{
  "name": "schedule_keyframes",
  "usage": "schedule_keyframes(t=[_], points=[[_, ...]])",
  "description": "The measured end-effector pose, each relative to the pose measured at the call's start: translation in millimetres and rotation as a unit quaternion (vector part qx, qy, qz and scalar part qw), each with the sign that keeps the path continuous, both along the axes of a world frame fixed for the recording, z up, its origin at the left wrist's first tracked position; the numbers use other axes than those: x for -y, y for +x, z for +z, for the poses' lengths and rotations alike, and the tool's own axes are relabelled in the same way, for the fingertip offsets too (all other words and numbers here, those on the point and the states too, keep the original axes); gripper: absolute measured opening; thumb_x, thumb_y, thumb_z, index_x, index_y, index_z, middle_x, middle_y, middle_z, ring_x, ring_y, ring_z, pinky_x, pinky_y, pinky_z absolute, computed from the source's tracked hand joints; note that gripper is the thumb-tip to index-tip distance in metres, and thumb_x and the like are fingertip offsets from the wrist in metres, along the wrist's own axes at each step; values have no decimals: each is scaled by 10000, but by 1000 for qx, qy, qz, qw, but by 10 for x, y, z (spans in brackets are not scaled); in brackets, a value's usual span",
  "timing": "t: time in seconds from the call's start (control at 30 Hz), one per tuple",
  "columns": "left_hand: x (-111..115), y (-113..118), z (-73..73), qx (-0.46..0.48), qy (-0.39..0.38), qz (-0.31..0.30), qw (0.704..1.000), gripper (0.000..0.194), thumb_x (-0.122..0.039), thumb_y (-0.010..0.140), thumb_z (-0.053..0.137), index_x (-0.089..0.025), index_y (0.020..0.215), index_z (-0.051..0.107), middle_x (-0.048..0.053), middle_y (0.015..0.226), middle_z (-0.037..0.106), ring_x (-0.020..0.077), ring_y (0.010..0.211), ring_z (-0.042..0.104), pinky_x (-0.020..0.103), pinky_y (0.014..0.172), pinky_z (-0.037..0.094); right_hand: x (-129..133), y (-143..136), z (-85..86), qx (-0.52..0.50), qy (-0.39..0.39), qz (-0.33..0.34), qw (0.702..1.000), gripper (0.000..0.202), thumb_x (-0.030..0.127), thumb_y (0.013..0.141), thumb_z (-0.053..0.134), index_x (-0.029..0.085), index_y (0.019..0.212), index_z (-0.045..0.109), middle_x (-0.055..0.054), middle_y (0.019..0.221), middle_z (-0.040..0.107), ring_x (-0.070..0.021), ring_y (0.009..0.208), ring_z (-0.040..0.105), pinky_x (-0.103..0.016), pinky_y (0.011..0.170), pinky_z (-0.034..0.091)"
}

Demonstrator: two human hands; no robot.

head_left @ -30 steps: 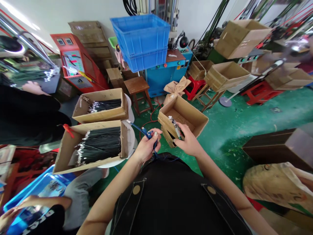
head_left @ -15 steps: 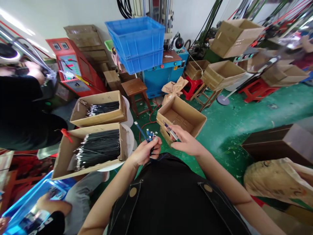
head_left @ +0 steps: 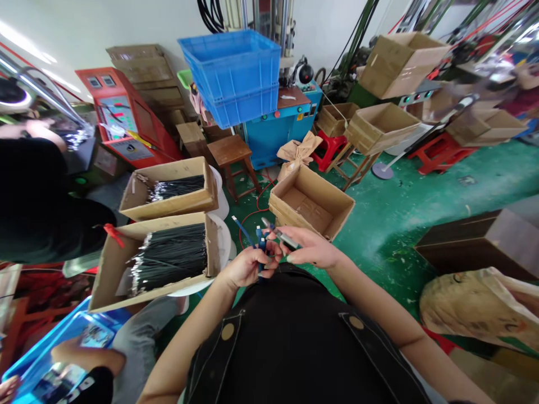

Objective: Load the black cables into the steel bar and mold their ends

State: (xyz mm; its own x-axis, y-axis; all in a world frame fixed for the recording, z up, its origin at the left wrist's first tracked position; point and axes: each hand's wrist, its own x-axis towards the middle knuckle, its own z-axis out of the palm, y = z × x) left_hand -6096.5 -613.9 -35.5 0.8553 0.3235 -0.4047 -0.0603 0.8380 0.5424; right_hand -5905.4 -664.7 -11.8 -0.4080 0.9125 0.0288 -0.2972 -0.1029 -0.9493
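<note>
My left hand [head_left: 247, 264] is closed around several blue cables [head_left: 261, 242] in front of my apron. Their pale plug ends point up, and one cable sticks out farther to the left. Close beside it, my right hand [head_left: 314, 246] grips a slim, pointed tool [head_left: 288, 241] with a dark and silvery body; I cannot tell its exact kind. The tool's tip reaches to the plug ends, but whether it touches them is unclear. Just past my hands stands an open cardboard box [head_left: 343, 210].
Two cardboard boxes [head_left: 105, 275] of black cables stand at left. Nearby, a co-worker's arm [head_left: 84, 359] reaches over a blue bin [head_left: 25, 365]. Behind are a wooden stool [head_left: 229, 150], blue crates [head_left: 236, 73] and a blue machine [head_left: 263, 140]. A sack [head_left: 467, 308] sits at right.
My right hand has moved left with the pointed tool, bringing its tip up to the blue cables. My left hand still holds the bunch, with its fingers slightly shifted.
</note>
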Motion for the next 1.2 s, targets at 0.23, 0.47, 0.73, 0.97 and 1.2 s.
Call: schedule_keyframes(t=[0.23, 0.47, 0.73, 0.97, 1.2], points=[[42, 3, 6, -37, 42, 116, 992, 300, -353, 764, 719, -81, 866, 645, 60, 753, 576, 93, 585, 490, 204, 492, 401, 44, -17, -40, -40, -35, -50, 997, 516, 292, 683, 656, 155, 1178, 603, -31, 904, 583, -152, 786, 493, -293, 745, 413], [-144, -34, -177, -135, 96, 405, 899, 267, -352, 743, 745, -127, 827, 628, -44, 654, 498, 46, 515, 447, 228, 592, 485, 165, 121, -29, -55, -9, -40, 998, 540, 320, 656, 672, 172, 1173, 627, -75, 1002, 611, -149, 736, 458, -302, 690, 402], [36, 27, 110, -133, 310, 232, 912, 436, -206, 575, 859, -144, 972, 690, 21, 792, 648, 84, 620, 535, 191, 565, 430, 195, -20, 38, 49, 36, -40, 997, 643, 305, 680, 684, 192, 1295, 535, -71, 1165, 581, -162, 842, 517, -316, 766, 452], [67, 9, 41, -147, 249, 325, 900, 367, -253, 585, 847, -166, 928, 752, -30, 633, 549, 15, 441, 329, 167, 403, 219, 311, -134, 23, 295, 141, -217, 920, 643, 153, 683, 559, 203, 1321, 496, -97, 1231, 572, -225, 1004, 557, -396, 899, 464], [99, -12, 129, -77, 191, 340, 918, 275, -261, 533, 867, -173, 776, 772, 7, 679, 557, 12, 443, 356, 162, 394, 211, 422, -230, -43, 440, 179, -213, 854, 680, 175, 676, 592, 221, 1348, 497, -105, 1137, 566, -256, 1037, 535, -442, 950, 454]])
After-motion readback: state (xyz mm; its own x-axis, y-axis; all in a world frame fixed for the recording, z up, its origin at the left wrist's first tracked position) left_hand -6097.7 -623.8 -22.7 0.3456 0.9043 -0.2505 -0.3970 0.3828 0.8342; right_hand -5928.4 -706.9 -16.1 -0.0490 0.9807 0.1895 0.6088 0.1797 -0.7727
